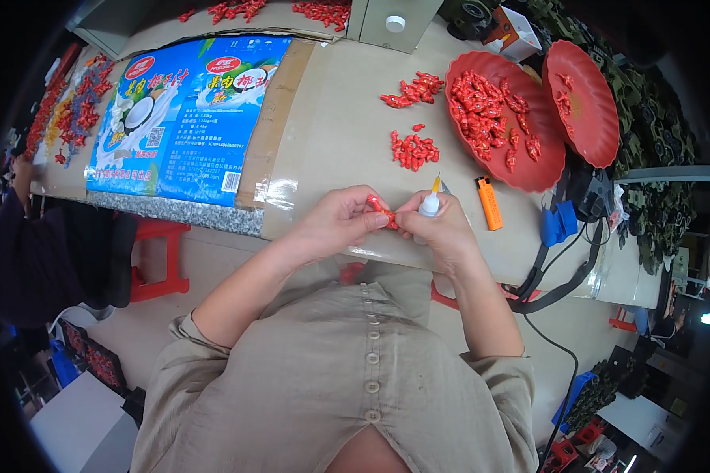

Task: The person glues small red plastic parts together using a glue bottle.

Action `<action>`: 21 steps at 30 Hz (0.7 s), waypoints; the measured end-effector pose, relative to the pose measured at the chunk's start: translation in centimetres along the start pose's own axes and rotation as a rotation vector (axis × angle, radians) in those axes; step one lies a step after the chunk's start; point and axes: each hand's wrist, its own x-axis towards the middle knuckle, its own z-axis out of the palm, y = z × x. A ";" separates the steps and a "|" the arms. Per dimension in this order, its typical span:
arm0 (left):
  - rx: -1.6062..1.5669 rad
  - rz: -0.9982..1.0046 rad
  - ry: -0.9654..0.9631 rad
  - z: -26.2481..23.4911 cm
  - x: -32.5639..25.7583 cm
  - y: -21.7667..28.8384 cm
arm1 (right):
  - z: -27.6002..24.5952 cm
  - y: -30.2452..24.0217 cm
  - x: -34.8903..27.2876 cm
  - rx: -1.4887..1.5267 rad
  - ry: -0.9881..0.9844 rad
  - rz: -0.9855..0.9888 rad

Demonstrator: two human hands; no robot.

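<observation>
Over the near edge of the table, my left hand pinches a small glossy red plastic figure between thumb and fingers. My right hand is closed round a white squeeze bottle with a thin yellow tip pointing up and away. The right thumb and forefinger also meet the near end of the red figure, so both hands touch it. Just beyond lie a small pile of red pieces and a looser group of longer red figures. An orange lighter rests right of my right hand.
A red scalloped tray holds many red figures; another red tray overlaps its right side. Blue printed cardboard covers the left of the table. Black straps and a cable hang at the right edge. A red stool stands below left.
</observation>
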 end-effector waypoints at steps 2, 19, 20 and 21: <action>0.022 -0.005 0.011 0.1 0.0 -0.1 | -0.1 0.0 0.0 0.012 0.008 -0.009; 0.233 0.364 0.086 0.1 -0.4 -1.8 | 0.0 0.1 -0.3 0.041 -0.023 -0.018; 0.231 0.363 0.088 0.1 -0.4 -1.9 | 0.0 0.1 -0.3 0.032 -0.027 -0.012; 0.262 0.371 0.093 0.1 -0.4 -1.9 | -0.1 0.1 -0.2 0.032 -0.027 -0.009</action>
